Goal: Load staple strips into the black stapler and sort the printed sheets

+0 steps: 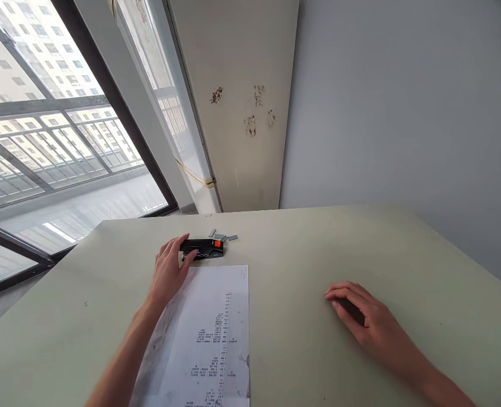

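Note:
My left hand [172, 264] is closed around the left end of a black stapler [203, 247] with an orange-red patch at its right end. The thumb lies along the near side and the fingers along the far side. Just below the stapler, a sheet of printed paper [208, 339] lies flat, partly covered by my left forearm. Several grey staple strips [219, 237] lie right behind the stapler. Well to the right, my right hand [363, 314] rests on the table, holding nothing visible. Its fingers are loosely curved, with a shadowed gap between them and the thumb.
The pale green table [293, 249] carries all of this. Behind it stand a beige panel [246, 164] with brown marks and a grey wall [386, 113]. A large dark-framed window [55, 141] is at the left.

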Demonstrator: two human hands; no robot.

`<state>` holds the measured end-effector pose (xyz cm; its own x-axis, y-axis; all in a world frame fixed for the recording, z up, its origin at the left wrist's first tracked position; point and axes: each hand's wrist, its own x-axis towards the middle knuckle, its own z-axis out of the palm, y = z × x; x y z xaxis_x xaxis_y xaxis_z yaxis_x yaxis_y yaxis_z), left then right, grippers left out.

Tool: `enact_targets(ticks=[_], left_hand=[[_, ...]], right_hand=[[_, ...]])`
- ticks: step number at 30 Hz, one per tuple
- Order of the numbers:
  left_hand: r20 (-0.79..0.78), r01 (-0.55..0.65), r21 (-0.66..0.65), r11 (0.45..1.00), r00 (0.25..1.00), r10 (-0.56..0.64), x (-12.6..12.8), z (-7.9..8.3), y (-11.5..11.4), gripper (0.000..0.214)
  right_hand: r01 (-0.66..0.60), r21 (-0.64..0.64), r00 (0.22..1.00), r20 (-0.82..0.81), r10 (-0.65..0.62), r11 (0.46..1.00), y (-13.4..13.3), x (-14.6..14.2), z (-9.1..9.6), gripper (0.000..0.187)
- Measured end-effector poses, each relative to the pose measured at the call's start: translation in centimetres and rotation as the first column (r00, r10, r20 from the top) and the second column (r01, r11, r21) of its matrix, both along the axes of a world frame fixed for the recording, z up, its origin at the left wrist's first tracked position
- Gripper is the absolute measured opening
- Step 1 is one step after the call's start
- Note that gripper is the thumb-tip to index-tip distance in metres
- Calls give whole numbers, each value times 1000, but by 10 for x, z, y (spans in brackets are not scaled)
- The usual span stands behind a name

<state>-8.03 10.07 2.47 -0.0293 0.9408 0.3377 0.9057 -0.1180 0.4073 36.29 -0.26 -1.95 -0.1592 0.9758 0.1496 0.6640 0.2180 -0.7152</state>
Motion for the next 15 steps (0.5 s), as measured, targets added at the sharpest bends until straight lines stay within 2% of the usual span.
enact_targets(ticks=[4, 8, 11, 15], left_hand=[[22, 80, -68, 994, 997, -79, -14, 12, 11, 53], [43, 109, -79, 991, 993, -106, -17, 22, 10, 53], [64, 118, -52, 992, 991, -115, -8, 24, 1, 50], [88, 157, -18, 987, 984, -155, 21, 26, -17, 42]], right_hand=[[-12, -15, 1000, -4, 12, 1000, 0, 0, 0, 27], [-17, -16, 1000, -6, 17, 1000, 1, 0, 1, 27], [-18, 7, 1000, 0, 18, 1000, 1, -1, 2, 27], [-30, 18, 1000, 0, 30, 999, 3, -1, 1, 28]])
